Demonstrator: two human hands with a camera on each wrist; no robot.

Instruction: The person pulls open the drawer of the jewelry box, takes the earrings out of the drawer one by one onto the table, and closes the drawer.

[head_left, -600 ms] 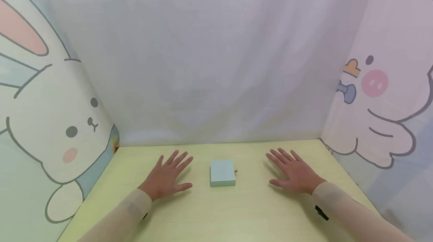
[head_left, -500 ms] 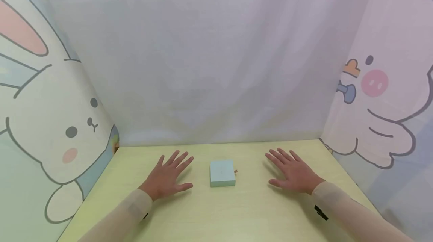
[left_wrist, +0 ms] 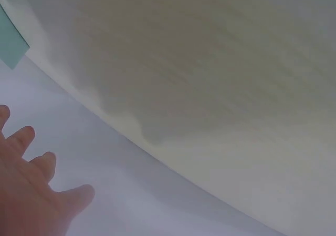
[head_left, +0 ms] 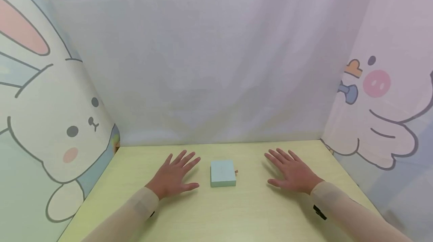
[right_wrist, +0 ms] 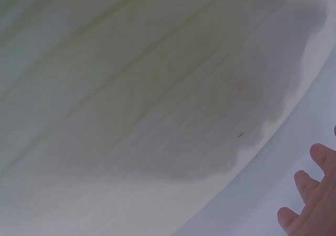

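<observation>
A small, flat, pale blue-green box (head_left: 222, 172) lies near the middle of the table, with a short brownish tab (head_left: 236, 171) sticking out on its right side. To its left is my left hand (head_left: 172, 178), fingers spread and straight, holding nothing; a gap separates the thumb from the box. My right hand (head_left: 292, 172) is farther off on the right side, also with straight, spread fingers and nothing held. In the left wrist view a corner of the box (left_wrist: 10, 39) shows at the upper left. Only some fingers (right_wrist: 307, 186) appear in the right wrist view.
The pale yellow wood-grain table (head_left: 233, 215) ends at a light hanging cloth (head_left: 216, 69) at the back. Printed side cloths show a rabbit (head_left: 50, 121) on the left and a chick-like figure (head_left: 382, 95) on the right.
My left hand has moved a little to the right, closer to the box. The right hand has barely shifted, and the box stays in place.
</observation>
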